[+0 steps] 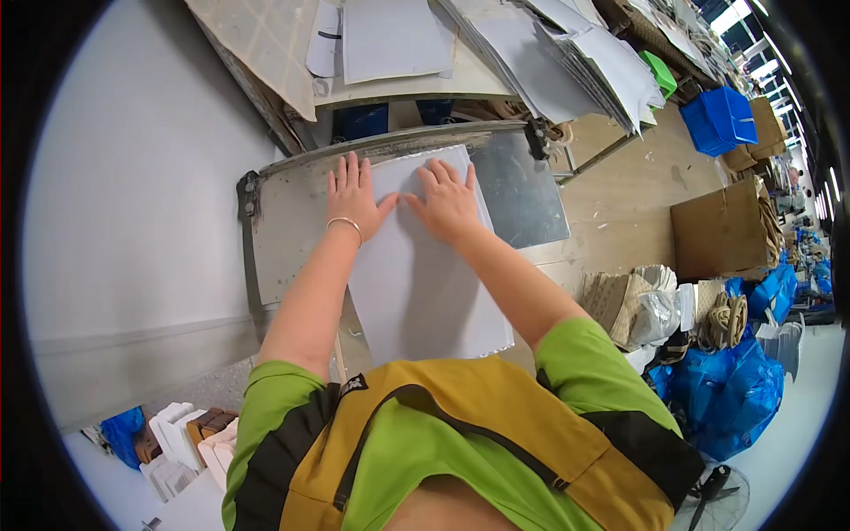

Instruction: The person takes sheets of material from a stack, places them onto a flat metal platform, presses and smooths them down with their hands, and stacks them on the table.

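A large white sheet, or a thin stack of sheets (421, 274), lies lengthwise from the metal-topped table (292, 230) toward my body, its near end reaching past the table's front edge. My left hand (356, 202), with a bracelet at the wrist, rests flat at the sheet's left edge. Its fingers stretch forward and its thumb points to the right. Flat on the far part of the sheet lies my right hand (447, 203), fingers spread, near the right edge. The two thumbs almost meet. Neither hand grips anything.
Behind the table, a bench carries white sheets (394, 40) and a fanned stack of boards (611, 71). A white wall (133, 195) borders the left. Right are a blue crate (719, 121), a cardboard box (722, 228), bundled pieces (615, 305), blue bags (730, 394) and a fan (713, 496).
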